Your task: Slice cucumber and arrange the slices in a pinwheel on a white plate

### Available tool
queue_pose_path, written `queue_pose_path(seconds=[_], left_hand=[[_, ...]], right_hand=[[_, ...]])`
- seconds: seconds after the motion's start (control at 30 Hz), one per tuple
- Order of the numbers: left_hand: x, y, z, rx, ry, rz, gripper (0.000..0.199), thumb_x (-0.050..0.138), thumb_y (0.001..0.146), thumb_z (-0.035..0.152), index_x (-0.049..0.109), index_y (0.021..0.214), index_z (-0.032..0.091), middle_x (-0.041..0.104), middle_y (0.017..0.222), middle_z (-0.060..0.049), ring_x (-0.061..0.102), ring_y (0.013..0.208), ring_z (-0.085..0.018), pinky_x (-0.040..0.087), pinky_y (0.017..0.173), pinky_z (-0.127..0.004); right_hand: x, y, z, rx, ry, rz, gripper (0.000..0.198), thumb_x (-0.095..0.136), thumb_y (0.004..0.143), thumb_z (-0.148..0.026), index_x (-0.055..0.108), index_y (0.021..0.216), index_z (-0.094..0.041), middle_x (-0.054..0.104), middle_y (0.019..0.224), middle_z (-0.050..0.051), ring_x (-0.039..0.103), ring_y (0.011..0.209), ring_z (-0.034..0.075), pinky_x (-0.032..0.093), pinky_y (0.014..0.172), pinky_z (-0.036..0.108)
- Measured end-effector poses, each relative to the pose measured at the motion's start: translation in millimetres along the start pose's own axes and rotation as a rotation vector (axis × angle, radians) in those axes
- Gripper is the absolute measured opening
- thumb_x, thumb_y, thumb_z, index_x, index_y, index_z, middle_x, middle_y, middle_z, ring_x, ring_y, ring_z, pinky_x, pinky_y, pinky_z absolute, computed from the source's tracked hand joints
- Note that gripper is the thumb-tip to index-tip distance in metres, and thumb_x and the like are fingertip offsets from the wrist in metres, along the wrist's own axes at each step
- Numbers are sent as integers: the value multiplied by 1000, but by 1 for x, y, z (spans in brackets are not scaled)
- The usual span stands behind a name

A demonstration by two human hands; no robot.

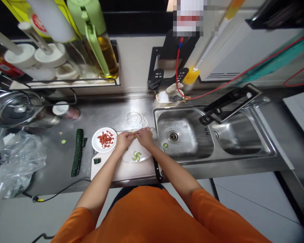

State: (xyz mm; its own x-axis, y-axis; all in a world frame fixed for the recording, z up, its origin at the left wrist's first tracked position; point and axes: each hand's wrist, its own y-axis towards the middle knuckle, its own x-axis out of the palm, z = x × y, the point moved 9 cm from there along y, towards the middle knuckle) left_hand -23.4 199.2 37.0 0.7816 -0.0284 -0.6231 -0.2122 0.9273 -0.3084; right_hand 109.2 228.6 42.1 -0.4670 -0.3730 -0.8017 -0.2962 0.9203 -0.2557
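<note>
My left hand (125,139) and my right hand (145,137) meet over the far edge of a white plate (147,157). Their fingertips pinch together on a small green cucumber slice (135,135), which the fingers partly hide. Nearer to me on that plate, several thin cucumber slices (136,156) form a pinwheel. A round white dish (94,141) of red goji berries (105,139) is just left of my left hand. Under the plate lies a white cutting board (105,170), with a cucumber chunk (97,161) at its left side.
A long cucumber (77,153) and a plastic bag (22,158) lie on the counter to the left. A knife (159,171) rests at the board's right edge, beside the double sink (183,135). Behind stands a sponge caddy (169,101); a bottle rack (73,83) hangs above.
</note>
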Motion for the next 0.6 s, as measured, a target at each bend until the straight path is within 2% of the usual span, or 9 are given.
queue_pose_path(seconds=[0.6], left_hand=[[9,13,-11,-90,155,8,24,56,72,38,71,76,19,72,76,-3,63,71,-17,42,66,-24]], right_hand=[[7,-13,1,-41,-70,33,31,44,88,-23,65,110,-28,60,110,7,35,108,26,36,78,37]])
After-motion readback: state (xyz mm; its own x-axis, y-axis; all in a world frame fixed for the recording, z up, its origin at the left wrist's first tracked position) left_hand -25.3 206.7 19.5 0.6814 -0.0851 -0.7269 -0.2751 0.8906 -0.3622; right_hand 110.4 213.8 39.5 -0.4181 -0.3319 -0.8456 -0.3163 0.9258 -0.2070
